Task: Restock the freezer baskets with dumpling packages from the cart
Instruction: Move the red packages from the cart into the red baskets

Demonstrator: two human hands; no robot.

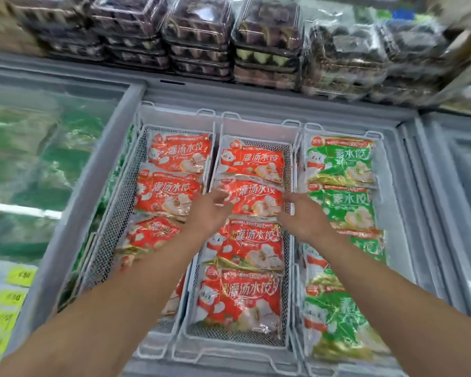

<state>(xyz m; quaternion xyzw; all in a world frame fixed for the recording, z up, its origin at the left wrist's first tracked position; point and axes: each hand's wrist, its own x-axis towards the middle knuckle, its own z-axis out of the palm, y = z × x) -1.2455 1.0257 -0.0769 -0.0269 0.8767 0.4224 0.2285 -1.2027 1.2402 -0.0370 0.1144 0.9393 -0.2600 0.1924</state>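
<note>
Three white wire baskets sit side by side in the open freezer. The left basket (114, 213) and the middle basket (229, 346) hold rows of red dumpling packages; the right basket (378, 137) holds green ones (343, 210). Both my arms reach over the middle basket. My left hand (210, 213) touches the left edge of the second red package (256, 198) from the back, fingers relaxed. My right hand (302, 213) touches that package's right edge beside the basket wall, fingers extended. Neither hand plainly grips it. The cart is out of view.
A closed glass freezer lid (52, 159) covers green bags at the left, with yellow price tags (17, 289) below it. Stacked clear plastic trays of dark pastries (267, 50) line the shelf behind the freezer. Another glass lid (462, 186) lies at the right.
</note>
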